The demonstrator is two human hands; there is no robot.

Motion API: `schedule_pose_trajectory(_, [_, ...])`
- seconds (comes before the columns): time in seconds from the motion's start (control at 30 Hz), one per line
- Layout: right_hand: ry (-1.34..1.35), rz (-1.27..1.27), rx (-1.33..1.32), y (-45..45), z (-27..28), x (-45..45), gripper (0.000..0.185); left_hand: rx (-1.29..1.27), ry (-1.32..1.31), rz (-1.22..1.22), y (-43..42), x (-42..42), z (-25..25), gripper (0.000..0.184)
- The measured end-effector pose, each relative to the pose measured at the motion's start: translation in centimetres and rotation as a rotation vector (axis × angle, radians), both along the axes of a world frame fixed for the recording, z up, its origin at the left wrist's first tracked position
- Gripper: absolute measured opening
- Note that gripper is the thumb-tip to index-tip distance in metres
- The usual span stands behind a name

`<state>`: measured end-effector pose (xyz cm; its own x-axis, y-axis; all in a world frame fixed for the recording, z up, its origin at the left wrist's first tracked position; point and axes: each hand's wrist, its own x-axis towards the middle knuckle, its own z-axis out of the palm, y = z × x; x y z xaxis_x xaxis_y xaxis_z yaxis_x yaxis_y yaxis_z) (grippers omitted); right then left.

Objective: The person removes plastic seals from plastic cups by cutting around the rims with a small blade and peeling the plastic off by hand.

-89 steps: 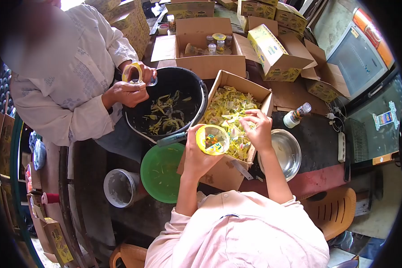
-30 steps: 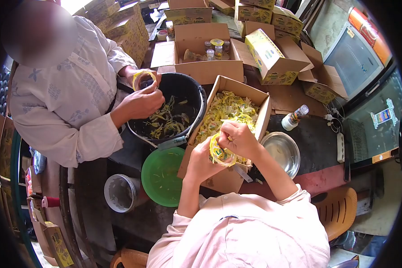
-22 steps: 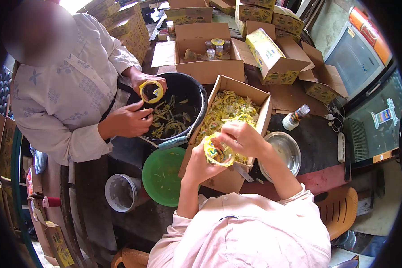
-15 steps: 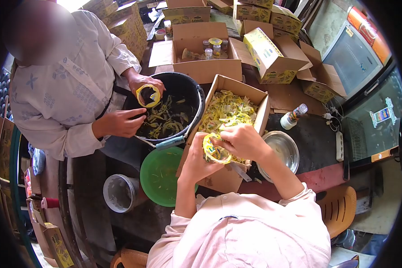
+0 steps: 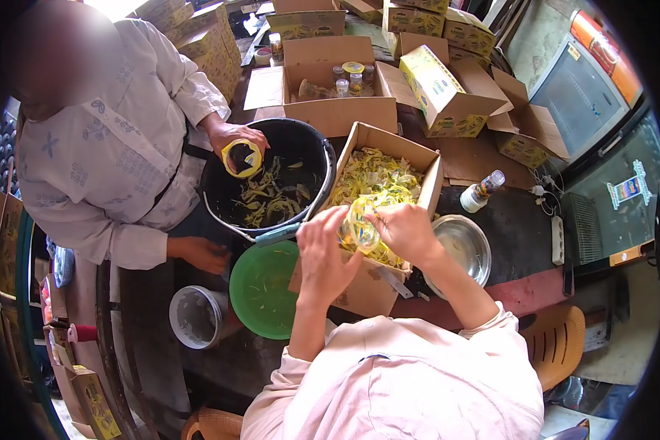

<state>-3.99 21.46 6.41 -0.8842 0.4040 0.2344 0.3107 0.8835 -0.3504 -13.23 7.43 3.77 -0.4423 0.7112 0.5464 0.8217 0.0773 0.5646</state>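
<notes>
Your hands are above the near end of the open brown cardboard box of crumpled yellow plastic scraps, so any loose bits should fall there rather than into the round green plastic basin. Your left hand is wide, fingers spread beside the clear, yellow-rimmed plastic cup; contact is unclear. Your right hand is narrow, pinching the rim. Brace the wall lightly, since thin plastic probably buckles.
</notes>
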Motion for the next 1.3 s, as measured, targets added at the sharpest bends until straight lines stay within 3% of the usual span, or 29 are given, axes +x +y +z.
schedule_pose_trajectory(0.07, [-0.052, -0.01, -0.026, -0.7, -0.1, 0.1, 0.038, -0.062, 0.087, 0.074, 0.6, 1.3, 1.1, 0.071])
schedule_pose_trajectory(0.17, [-0.025, 0.043, -0.146, -0.9, 0.0, 0.5, 0.036, 0.105, -0.005, 0.136, 1.8, 1.3, -0.3, 0.068])
schedule_pose_trajectory(0.3, [0.036, 0.125, -0.344, -0.5, 0.4, 1.0, 0.035, 0.208, 0.072, 0.075, 2.3, -0.7, -1.7, 0.06])
schedule_pose_trajectory(0.43, [0.113, 0.209, -0.458, -0.1, 0.4, 1.4, 0.035, 0.233, -0.206, -0.104, 2.3, -1.7, -1.3, 0.061])
schedule_pose_trajectory(0.57, [0.077, 0.259, -0.582, 0.0, 1.2, 1.8, 0.035, 0.164, -0.242, -0.218, 2.1, -2.7, -0.8, 0.062])
schedule_pose_trajectory(0.77, [-0.012, 0.279, -0.785, -0.3, 1.7, 2.5, 0.04, 0.078, -0.561, -0.445, 1.9, -3.4, -0.4, 0.064])
schedule_pose_trajectory(1.03, [-0.004, 0.337, -0.927, -1.1, 2.3, 4.3, 0.044, -0.029, -0.69, -0.686, 1.4, -3.3, 0.9, 0.064])
schedule_pose_trajectory(1.13, [-0.008, 0.213, -0.78, -1.1, 2.3, 5.6, 0.043, -0.036, -0.499, -0.524, 1.2, -1.6, 1.5, 0.07])
schedule_pose_trajectory(1.23, [0.143, 0.094, -0.392, -1.8, 4.0, 6.6, 0.04, -0.063, -0.438, -0.485, 0.7, 0.0, 2.7, 0.078])
schedule_pose_trajectory(1.3, [0.233, 0.042, -0.388, -1.5, 4.7, 6.7, 0.038, -0.054, -0.377, -0.443, 0.8, 0.8, 2.9, 0.085])
